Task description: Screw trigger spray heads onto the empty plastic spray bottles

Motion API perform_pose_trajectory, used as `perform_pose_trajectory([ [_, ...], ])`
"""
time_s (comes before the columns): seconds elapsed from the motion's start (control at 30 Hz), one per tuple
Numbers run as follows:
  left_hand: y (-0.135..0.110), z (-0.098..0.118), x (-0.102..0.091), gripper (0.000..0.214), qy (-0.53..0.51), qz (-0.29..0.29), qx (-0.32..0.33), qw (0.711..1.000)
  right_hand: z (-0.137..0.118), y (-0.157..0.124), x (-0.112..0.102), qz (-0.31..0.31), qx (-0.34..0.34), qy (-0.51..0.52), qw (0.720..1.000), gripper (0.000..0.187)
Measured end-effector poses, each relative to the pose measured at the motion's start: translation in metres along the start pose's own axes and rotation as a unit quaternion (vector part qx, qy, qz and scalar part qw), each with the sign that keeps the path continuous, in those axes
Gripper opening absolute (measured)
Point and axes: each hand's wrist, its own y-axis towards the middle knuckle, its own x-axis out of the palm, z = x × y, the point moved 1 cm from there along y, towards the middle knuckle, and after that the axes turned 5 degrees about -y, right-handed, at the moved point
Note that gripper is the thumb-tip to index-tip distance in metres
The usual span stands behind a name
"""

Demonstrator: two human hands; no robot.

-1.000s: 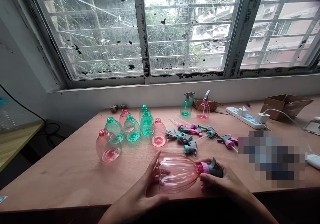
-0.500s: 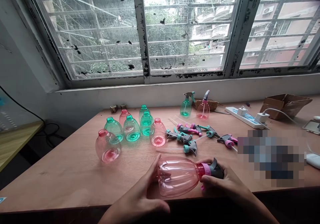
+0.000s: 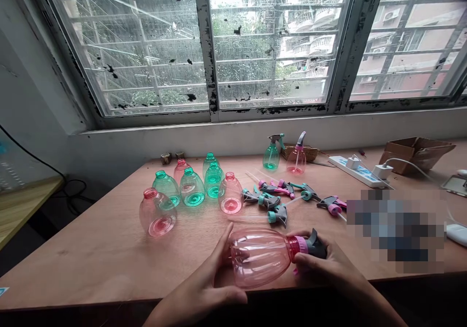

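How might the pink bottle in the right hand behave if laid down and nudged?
The pink bottle would probably roll, given its rounded body. It looks light: no liquid shows through the clear walls. The glossy surface may be slippery.

No text (or number) is readable.

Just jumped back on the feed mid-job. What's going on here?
A person holds a pink bottle sideways above the near edge of the table. The right-hand grip is closed around its spray head, whose pink collar sits at the bottle's neck; how tight, I can't tell. The left-hand grip is spread around the base, thumb apart. Beyond, topless bottles stand left of loose spray heads; a green bottle and another pink one stand behind, spray heads on.
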Motion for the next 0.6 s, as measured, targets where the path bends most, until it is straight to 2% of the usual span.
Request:
perform_pose_trajectory([
  [0.1, 0.0, 0.0031, 0.0004, 0.095, -0.015, -0.014, 0.003, 1.0, -0.0002, 0.0002, -0.0001, -0.003, 0.0, 0.0, 1.0, 0.047],
  [0.23, 0.0004, 0.0013, -0.0003, 0.097, -0.017, -0.028, 0.014, 0.999, -0.0006, -0.0002, 0.0013, -0.002, 0.008, 0.022, 1.0, 0.047],
  [0.4, -0.0003, -0.0009, -0.0002, 0.114, 0.01, -0.004, 0.01, 1.0, -0.0002, -0.0002, 0.0014, -0.003, -0.003, 0.021, 1.0, 0.044],
  [0.53, -0.0001, 0.0033, 0.001, 0.096, -0.003, -0.013, -0.001, 1.0, 0.0, -0.0001, 0.0013, -0.009, -0.001, 0.028, 1.0, 0.044],
  [0.6, 0.0002, 0.0032, 0.0011, 0.096, 0.0, -0.012, -0.006, 1.0, -0.0009, -0.0005, 0.0015, -0.006, 0.003, 0.026, 1.0, 0.044],
])
